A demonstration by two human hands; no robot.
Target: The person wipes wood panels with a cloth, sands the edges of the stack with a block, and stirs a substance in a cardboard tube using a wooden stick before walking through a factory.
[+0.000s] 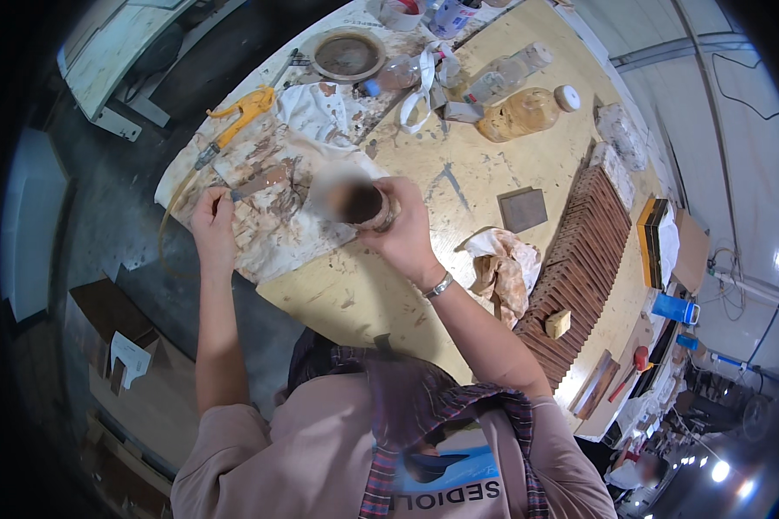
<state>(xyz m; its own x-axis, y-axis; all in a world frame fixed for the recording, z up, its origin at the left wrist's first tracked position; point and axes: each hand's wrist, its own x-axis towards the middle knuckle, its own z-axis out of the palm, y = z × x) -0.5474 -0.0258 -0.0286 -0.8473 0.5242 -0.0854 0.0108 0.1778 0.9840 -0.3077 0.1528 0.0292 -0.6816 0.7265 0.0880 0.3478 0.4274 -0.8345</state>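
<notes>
From the head view, the right hand (404, 227) wraps closed around a small jar (361, 204) of brown paste, resting on the stained cloth (273, 229) at the tabletop (459, 173) edge. The left hand (214, 216) pinches a flat scraper (260, 183) smeared brown. A long row of brown tiles (580, 259) lies well apart to the right; whether they are coated already I cannot tell.

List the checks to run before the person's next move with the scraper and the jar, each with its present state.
1. Left hand has a grip on the flat scraper: ok.
2. Right hand steadies the small jar: ok.
3. Stained cloth lies under the scraper: ok.
4. Contents of the jar visible: cannot tell, blurred.
5. Scraper blade loaded: cannot tell.
6. Wooden table bare right of the jar: ok.
</notes>
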